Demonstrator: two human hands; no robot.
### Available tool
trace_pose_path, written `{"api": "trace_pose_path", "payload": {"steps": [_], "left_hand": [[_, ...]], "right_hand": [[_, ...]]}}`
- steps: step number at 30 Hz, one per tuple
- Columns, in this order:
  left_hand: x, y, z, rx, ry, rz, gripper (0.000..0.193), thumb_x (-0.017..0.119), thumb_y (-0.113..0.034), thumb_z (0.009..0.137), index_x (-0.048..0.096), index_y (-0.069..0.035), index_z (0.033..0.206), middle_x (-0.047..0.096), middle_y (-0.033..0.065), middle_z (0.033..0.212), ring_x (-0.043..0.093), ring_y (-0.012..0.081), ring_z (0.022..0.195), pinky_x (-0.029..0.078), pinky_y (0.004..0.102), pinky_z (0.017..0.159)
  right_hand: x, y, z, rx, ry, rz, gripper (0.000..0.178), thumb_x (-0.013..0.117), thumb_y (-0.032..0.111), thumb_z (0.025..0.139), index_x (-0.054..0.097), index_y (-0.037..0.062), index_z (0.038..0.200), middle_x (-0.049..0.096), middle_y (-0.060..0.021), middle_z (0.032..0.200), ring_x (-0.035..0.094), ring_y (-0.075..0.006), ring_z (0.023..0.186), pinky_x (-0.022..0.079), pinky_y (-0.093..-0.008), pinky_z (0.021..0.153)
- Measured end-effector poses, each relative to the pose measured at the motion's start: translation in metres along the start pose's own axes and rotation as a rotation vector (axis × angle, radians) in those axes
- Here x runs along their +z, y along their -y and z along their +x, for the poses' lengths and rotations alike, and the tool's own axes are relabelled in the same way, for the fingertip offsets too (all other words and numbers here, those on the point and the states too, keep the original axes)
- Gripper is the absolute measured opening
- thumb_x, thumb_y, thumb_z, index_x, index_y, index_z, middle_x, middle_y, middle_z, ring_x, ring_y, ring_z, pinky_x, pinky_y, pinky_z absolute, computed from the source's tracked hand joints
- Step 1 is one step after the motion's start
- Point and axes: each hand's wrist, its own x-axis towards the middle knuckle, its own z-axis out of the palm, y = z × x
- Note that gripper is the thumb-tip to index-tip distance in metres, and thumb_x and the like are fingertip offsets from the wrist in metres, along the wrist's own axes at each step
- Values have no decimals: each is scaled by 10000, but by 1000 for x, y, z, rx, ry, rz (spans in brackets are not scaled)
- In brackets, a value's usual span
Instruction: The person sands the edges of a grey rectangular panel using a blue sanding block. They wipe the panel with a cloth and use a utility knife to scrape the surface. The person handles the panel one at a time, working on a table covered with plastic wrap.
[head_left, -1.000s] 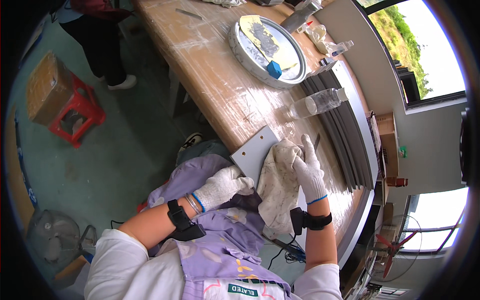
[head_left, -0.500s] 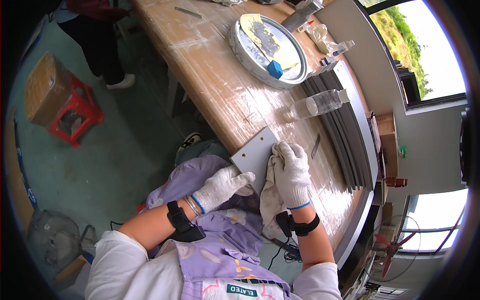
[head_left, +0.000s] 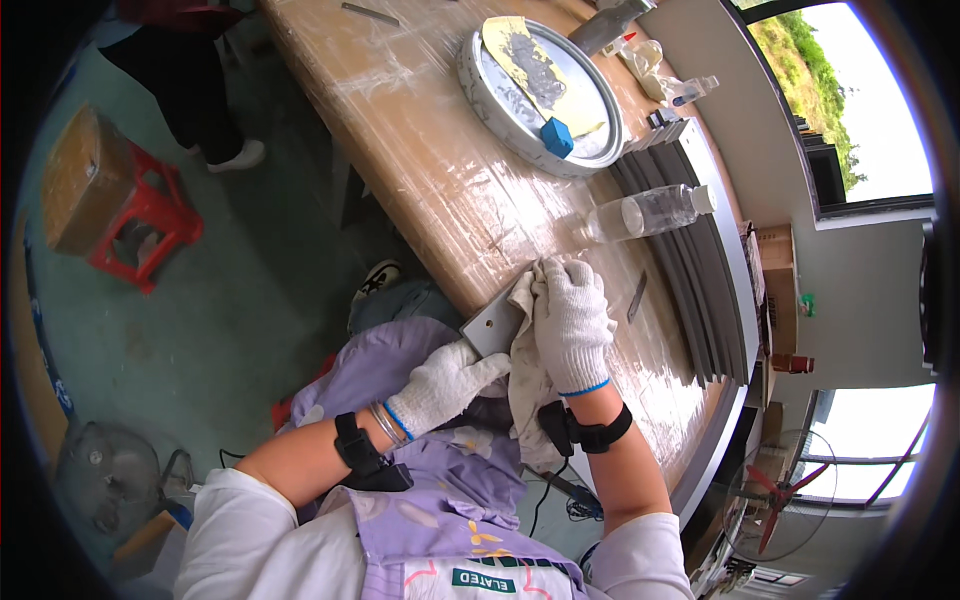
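My left hand (head_left: 440, 385), in a white knit glove, grips the near edge of a flat grey panel (head_left: 488, 326) at the table's edge. One small hole shows in the panel's face. My right hand (head_left: 574, 330), gloved the same way, is closed on a stained white cloth (head_left: 527, 395) and presses it on the panel's far right part. Cloth and glove hide much of that side. The cloth's loose end hangs down towards my lap. Right of my right hand, a thin dark metal strip (head_left: 637, 297) lies on the table.
The plastic-wrapped table (head_left: 420, 140) bears a round white lid (head_left: 478, 115) with yellow sandpaper-like sheet (head_left: 525, 60) and blue cube (head_left: 556, 137). A clear bottle (head_left: 655, 211) lies by a stack of long grey panels (head_left: 690, 265). A red stool (head_left: 150, 235) and another person (head_left: 170, 85) are at left.
My right hand has slid the cloth leftwards and away from me across the panel, covering its far corner and one hole. My left hand keeps its hold.
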Motion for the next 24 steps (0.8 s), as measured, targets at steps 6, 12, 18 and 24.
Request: {"api": "trace_pose_path", "payload": {"steps": [6,12,18,24], "left_hand": [[2,3,4,-25,-26,-28,398,605,-369,944,640,-11,1115,679,103,896,625,166,798,501,320,767],[3,-1,1,-19,-43,-10,354,631,-323,937,648,-5,1090,667,79,891,600,136,799,498,298,760],[8,1,-2,21,-96,-60,317,632,-293,939,662,-8,1075,690,88,928,625,140,822,500,304,757],[12,10,1,44,-95,-101,245,601,-231,966,637,9,999,645,17,889,570,70,797,488,241,709]], "right_hand": [[-1,-3,-12,-98,-12,50,285,602,127,853,639,61,1127,595,-150,1063,580,-347,1000,493,-425,837],[0,-20,8,-29,24,114,293,578,95,852,640,77,1138,591,-148,1061,578,-349,1015,493,-434,839],[-12,-64,-48,24,112,43,334,591,83,814,631,107,1144,588,-124,1080,563,-333,1034,498,-437,832],[-20,-136,-129,232,105,-83,244,597,65,791,647,44,1030,600,-157,965,582,-350,930,492,-415,806]]}}
